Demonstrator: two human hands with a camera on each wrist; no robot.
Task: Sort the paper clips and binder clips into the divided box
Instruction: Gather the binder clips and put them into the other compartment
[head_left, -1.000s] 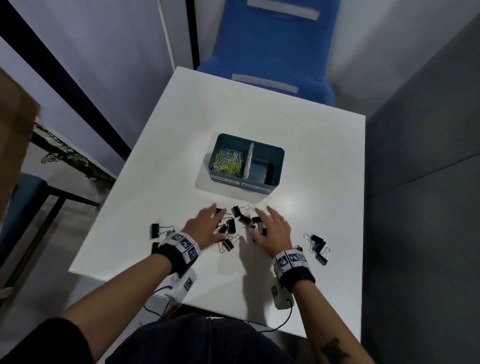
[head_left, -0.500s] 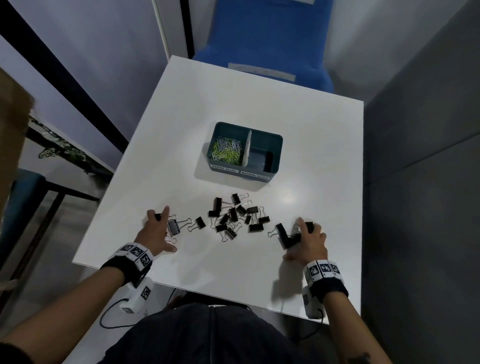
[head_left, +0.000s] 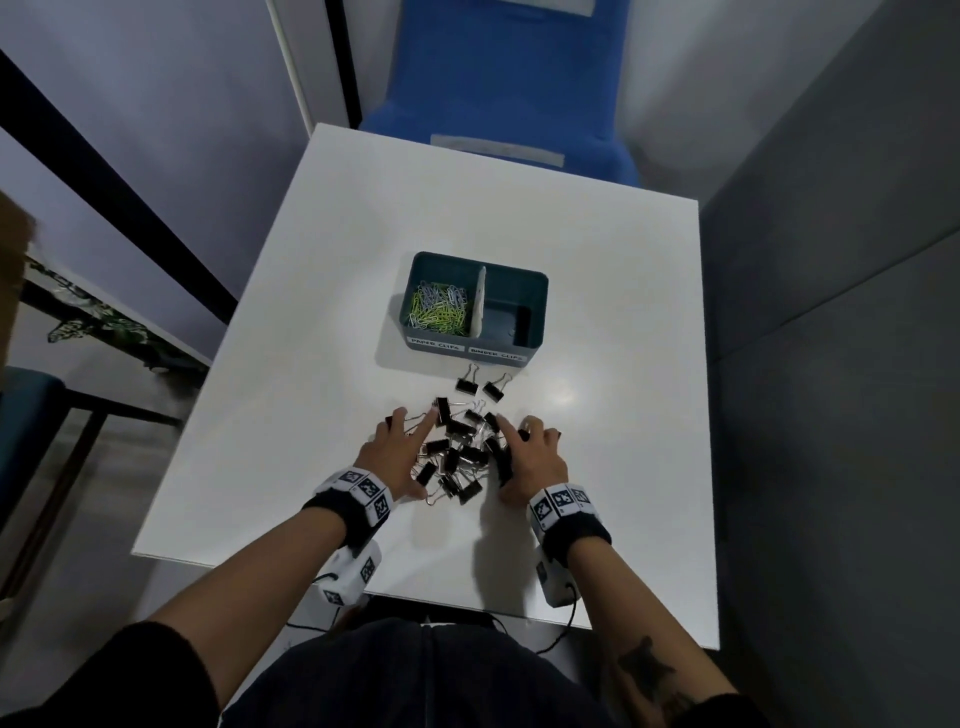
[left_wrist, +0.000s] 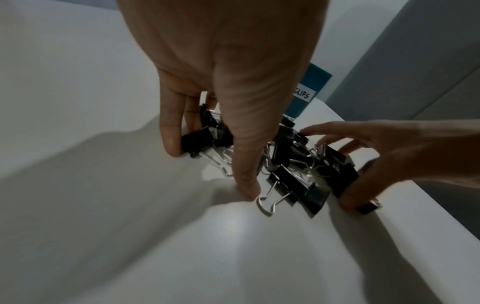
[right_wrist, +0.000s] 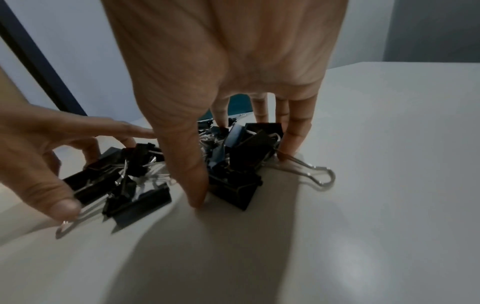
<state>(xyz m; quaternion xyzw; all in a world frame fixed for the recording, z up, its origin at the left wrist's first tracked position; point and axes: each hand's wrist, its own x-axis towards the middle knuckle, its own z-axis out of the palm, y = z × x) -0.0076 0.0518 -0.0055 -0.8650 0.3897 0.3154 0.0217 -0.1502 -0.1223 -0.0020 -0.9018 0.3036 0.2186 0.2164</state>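
White table (head_left: 597, 291), blue chair (head_left: 498, 78), grey walls (head_left: 831, 260)

- The table (head_left: 597, 291) has a smooth white top with a soft shine, lower right of centre.
- The binder clips (head_left: 457, 447) look like matt black metal with bright wire handles.
- The divided box (head_left: 535, 291) seems smooth teal plastic, with white paper labels.
- The paper clips (head_left: 439, 312) look coated, green and white.

Black wristbands (head_left: 340, 519) with white marker-tag strips on both wrists, white camera pods (head_left: 349, 578) with black cables beneath, black sleeve (head_left: 104, 680), forearm tattoo (head_left: 644, 667) lower right.
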